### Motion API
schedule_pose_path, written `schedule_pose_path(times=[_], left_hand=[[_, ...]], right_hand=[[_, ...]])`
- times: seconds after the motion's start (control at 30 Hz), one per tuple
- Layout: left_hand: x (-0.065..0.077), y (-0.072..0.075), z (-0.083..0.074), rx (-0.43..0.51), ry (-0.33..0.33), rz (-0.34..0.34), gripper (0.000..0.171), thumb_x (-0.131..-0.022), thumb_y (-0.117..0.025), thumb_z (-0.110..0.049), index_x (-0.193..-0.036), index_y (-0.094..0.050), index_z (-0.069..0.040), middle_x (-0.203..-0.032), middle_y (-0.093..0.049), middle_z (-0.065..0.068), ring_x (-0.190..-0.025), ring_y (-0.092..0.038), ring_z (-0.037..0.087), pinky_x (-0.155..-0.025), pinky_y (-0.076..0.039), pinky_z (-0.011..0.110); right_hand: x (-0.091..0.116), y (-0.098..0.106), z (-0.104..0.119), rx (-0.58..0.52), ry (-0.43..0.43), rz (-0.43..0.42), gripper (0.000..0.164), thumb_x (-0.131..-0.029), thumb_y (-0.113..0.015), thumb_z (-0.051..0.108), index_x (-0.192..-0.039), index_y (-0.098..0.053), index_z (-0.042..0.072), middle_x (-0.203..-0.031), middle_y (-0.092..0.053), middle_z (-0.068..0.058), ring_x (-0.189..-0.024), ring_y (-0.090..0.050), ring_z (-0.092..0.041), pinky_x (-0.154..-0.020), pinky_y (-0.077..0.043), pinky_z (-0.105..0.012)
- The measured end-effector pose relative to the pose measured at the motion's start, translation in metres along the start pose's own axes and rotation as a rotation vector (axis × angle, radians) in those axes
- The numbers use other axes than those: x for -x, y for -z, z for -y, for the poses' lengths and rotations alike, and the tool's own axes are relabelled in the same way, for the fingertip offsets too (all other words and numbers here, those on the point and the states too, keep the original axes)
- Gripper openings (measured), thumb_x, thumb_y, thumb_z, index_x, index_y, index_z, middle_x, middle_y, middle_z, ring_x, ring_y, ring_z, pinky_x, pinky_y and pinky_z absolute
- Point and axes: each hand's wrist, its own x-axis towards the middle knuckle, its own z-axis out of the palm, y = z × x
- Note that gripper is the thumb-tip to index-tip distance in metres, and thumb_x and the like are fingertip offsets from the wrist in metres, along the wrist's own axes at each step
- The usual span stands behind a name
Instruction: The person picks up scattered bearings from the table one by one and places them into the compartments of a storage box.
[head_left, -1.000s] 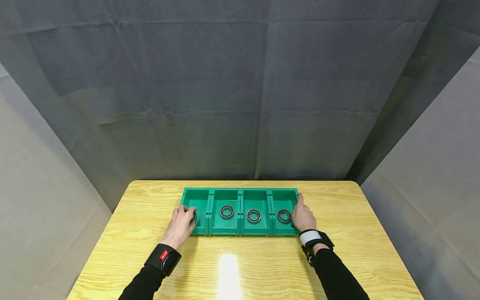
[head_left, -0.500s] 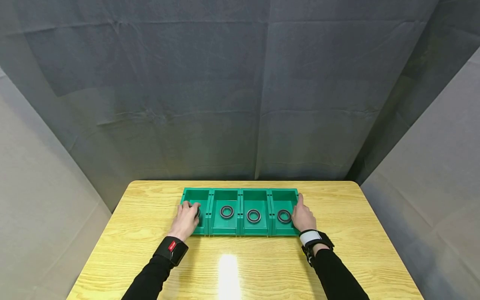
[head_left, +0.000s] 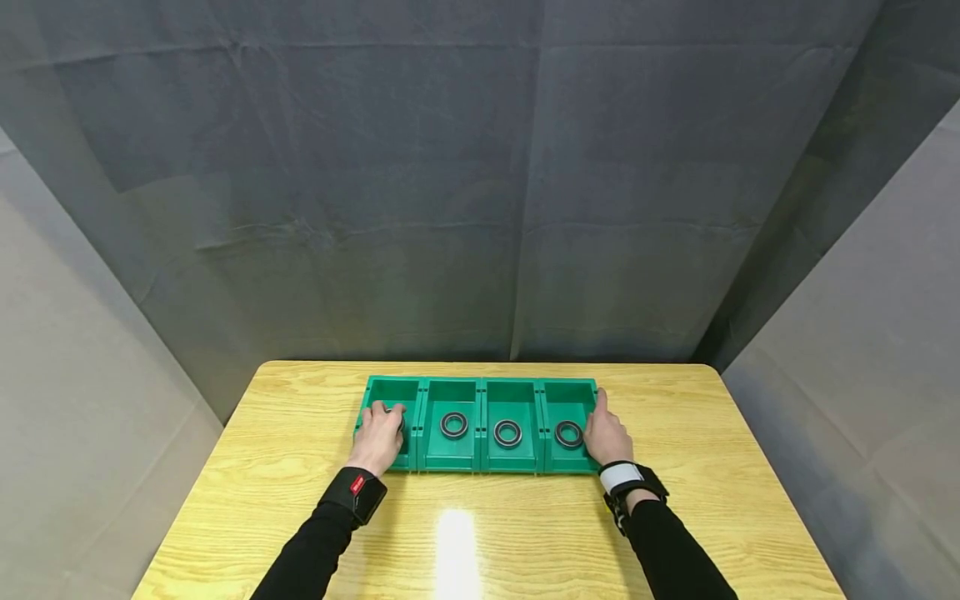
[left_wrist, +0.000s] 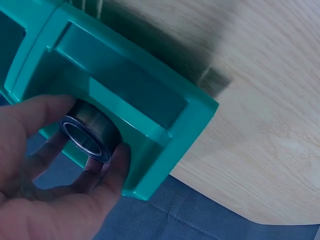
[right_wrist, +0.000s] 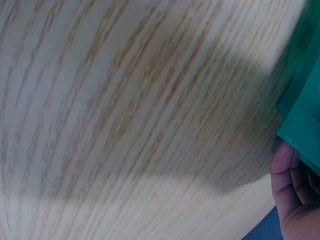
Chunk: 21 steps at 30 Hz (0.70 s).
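A row of joined green bins (head_left: 480, 463) lies on the wooden table. Over the leftmost bin, my left hand (head_left: 377, 437) holds a ball bearing (left_wrist: 95, 129) between thumb and fingers. The left wrist view shows it tilted, its dark ring facing my palm. Flat in the other bins lie a second bearing (head_left: 453, 425), a third bearing (head_left: 507, 433) and, far right, another bearing (head_left: 569, 434). My right hand (head_left: 608, 435) rests against the row's right outer wall, index finger straight along it. The right wrist view shows its fingers touching the bin's edge (right_wrist: 300, 137), partly hidden.
Around the bins spreads the pale wooden table (head_left: 675, 433), with a bright light reflection near its front. Behind it hangs a dark grey cloth (head_left: 420, 208). Light panels stand at the left (head_left: 82, 392) and right sides.
My left hand has moved slightly right, further over the leftmost bin, with the bearing in its fingers. My right hand and the bins stay where they were.
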Motion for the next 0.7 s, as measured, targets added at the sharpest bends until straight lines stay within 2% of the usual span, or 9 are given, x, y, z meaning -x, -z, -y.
schedule_pose_path(times=[0.27,0.7], left_hand=[[-0.005,-0.005,-0.001,-0.007,0.037,0.050,0.039,-0.093,-0.063,0.003,-0.132,-0.061,-0.002,-0.127,-0.050,0.035,-0.113,-0.050,0.051,-0.076,-0.055,0.058],[-0.016,-0.015,0.002,0.001,0.105,0.085,0.038,-0.095,-0.059,0.004,-0.133,-0.060,-0.001,-0.122,-0.051,0.036,-0.108,-0.050,0.051,-0.073,-0.054,0.056]], right_hand=[[-0.001,0.000,0.001,0.003,-0.008,0.003,0.054,-0.105,-0.045,0.012,-0.152,-0.024,-0.002,-0.091,-0.070,-0.028,-0.070,-0.068,-0.042,-0.054,-0.050,-0.051],[-0.001,-0.001,0.001,0.000,-0.006,-0.004,0.055,-0.104,-0.046,0.012,-0.153,-0.024,-0.002,-0.094,-0.070,-0.029,-0.072,-0.068,-0.044,-0.057,-0.051,-0.054]])
